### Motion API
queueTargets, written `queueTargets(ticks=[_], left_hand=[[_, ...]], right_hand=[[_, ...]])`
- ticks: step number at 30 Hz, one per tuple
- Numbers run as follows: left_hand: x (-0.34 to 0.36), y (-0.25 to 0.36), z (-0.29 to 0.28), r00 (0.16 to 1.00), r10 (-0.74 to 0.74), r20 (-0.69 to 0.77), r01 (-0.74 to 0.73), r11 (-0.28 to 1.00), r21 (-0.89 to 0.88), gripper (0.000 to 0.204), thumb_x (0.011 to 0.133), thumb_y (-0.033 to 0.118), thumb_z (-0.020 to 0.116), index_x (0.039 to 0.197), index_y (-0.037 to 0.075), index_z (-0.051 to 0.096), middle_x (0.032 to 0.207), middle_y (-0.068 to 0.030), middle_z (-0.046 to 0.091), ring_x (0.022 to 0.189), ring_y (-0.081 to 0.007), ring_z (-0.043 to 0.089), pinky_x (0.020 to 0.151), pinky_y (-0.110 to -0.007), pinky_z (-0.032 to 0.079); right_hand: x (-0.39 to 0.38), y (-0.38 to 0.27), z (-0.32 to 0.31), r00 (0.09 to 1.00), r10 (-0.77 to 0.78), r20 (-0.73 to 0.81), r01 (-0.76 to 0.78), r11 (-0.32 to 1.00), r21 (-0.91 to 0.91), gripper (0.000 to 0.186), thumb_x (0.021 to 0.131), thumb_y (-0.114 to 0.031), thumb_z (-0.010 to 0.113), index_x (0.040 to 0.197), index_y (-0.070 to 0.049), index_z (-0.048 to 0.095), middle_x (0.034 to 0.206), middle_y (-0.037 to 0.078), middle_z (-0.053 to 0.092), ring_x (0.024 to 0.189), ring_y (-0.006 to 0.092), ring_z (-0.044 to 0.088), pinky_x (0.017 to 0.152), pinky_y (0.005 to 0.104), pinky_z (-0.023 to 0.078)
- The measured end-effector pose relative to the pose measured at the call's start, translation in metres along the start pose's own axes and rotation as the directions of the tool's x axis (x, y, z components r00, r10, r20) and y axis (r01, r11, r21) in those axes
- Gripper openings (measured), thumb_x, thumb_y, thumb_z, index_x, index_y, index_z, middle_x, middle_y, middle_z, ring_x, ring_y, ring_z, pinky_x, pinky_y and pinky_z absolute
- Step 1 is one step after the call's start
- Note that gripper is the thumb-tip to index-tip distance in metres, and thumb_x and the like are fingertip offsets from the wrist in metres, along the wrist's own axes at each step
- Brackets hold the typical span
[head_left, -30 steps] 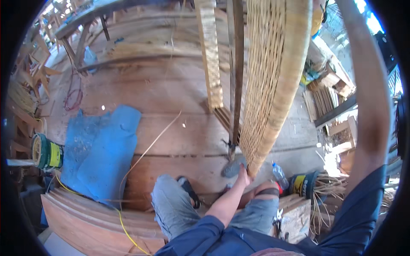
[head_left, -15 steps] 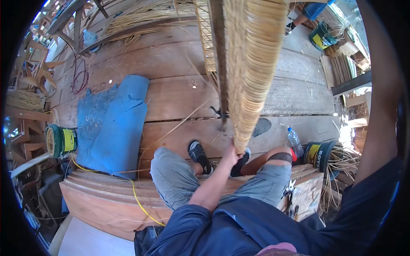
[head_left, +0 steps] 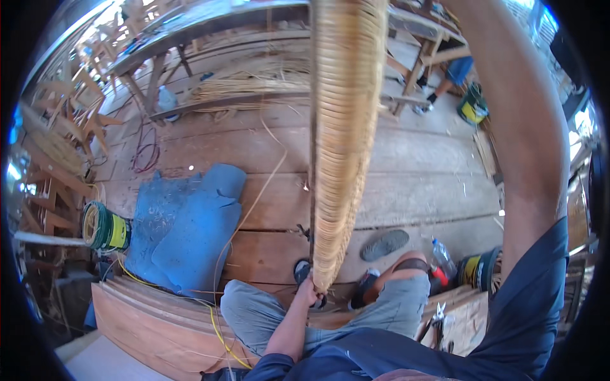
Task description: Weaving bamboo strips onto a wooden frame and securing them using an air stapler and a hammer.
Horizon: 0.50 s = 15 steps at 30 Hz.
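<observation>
A tall woven rattan panel (head_left: pixel 346 146) stands upright in front of me, seen nearly edge-on, with a dark wooden strip along its left side. Its upper end runs out past the top of the picture. My left hand (head_left: pixel 308 293) is closed round the narrow lower end, between my knees. My right arm (head_left: pixel 518 114) reaches up along the right side, and its hand lies beyond the top edge, so what it touches is hidden. A long loose cane strand (head_left: pixel 270 174) trails to the left of the panel.
A blue mat (head_left: pixel 197 228) lies on the plank floor at left, beside a green bucket (head_left: pixel 108 226). At right are a sandal (head_left: pixel 384 245), a water bottle (head_left: pixel 443 257), another bucket (head_left: pixel 480 270) and pliers (head_left: pixel 438 317). Beyond stand a workbench (head_left: pixel 210 28), cane bundles (head_left: pixel 251 82) and another person's leg (head_left: pixel 445 86).
The view has tilted up, bringing in the far workbench. The panel has turned and its top has shifted left, hiding the lattice behind it. My left hand keeps its hold.
</observation>
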State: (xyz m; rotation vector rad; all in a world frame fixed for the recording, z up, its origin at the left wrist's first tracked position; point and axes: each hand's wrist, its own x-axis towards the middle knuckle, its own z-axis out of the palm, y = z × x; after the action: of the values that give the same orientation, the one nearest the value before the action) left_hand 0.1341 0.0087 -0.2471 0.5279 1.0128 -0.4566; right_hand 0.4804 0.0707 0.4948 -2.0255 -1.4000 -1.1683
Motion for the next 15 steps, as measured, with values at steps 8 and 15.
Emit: queueTargets(ticks=[8, 15], left_hand=[[-0.013, 0.010, 0.027, 0.984, -0.007, 0.177, 0.034, 0.988, -0.153, 0.055, 0.092, 0.059, 0.030, 0.106, 0.015, 0.058, 0.079, -0.0059, 0.064, 0.064, -0.0258, 0.061, 0.048, -0.037, 0.045], [0.015, -0.009, 0.021, 0.982, 0.075, 0.171, -0.057, 0.992, -0.110, 0.053, 0.096, 0.051, 0.026, 0.110, 0.010, 0.055, 0.086, -0.0103, 0.064, 0.066, -0.0288, 0.062, 0.045, -0.034, 0.046]], right_hand=[[-0.014, 0.052, -0.035, 0.996, 0.060, -0.073, -0.046, 0.982, 0.181, 0.030, 0.086, -0.029, 0.055, 0.094, -0.002, 0.065, 0.084, 0.008, 0.064, 0.078, 0.0180, 0.057, 0.073, 0.0315, 0.045], [-0.052, 0.058, -0.042, 0.929, -0.003, -0.369, 0.095, 0.969, 0.230, 0.024, 0.075, -0.012, 0.057, 0.055, 0.001, 0.055, 0.056, 0.012, 0.055, 0.052, 0.0194, 0.049, 0.047, 0.0340, 0.039]])
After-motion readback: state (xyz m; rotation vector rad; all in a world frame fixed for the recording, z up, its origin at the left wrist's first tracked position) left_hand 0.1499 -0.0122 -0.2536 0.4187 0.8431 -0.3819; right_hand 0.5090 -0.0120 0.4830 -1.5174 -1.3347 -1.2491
